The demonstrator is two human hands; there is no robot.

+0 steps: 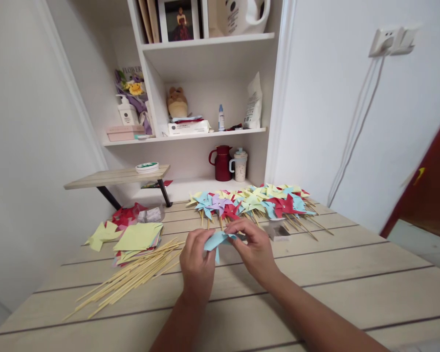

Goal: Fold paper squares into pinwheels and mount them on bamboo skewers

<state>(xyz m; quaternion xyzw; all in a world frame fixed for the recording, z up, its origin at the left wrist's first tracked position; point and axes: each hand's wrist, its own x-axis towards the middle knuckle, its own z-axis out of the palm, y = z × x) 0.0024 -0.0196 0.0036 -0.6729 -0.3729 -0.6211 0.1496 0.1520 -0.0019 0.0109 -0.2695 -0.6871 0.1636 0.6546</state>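
Note:
A light blue paper pinwheel, partly folded, is held up between my two hands over the middle of the table. My left hand grips its left side, fingers curled around the paper. On the opposite side my right hand pinches the paper's edge between thumb and fingers; its fingertips hide part of the folds. Just beyond my hands lie many finished paper pinwheels on sticks, in blue, yellow, red and purple. A small clear box sits right of my right hand.
Wooden sticks lie loose at left, beside a stack of coloured paper squares and a yellow folded paper. A small raised shelf stands at the back left. Behind are a red jug and a speckled cup.

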